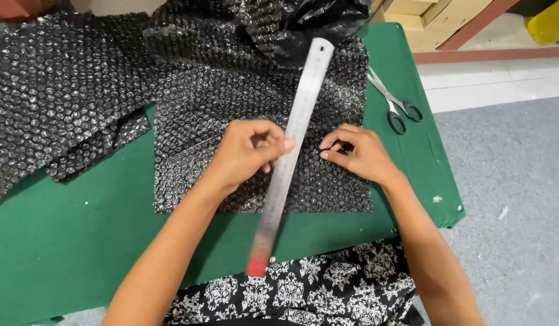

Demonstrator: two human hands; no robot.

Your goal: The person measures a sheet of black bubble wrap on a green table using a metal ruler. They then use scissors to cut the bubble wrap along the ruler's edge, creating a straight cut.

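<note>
On table centre: black bubble-wrap sheet (231, 108) over green table (80, 241)
Left hand (246, 151): closed, gripping long steel ruler (291, 145)
Right hand (361, 154): fingertips pinching the sheet
Far right: black-handled scissors (395, 104)

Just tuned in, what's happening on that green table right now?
A person's left hand presses a long steel ruler slantwise across a square sheet of black bubble wrap on the green table. The right hand pinches the wrap just beside the ruler's edge. Scissors lie untouched near the right edge.
</note>
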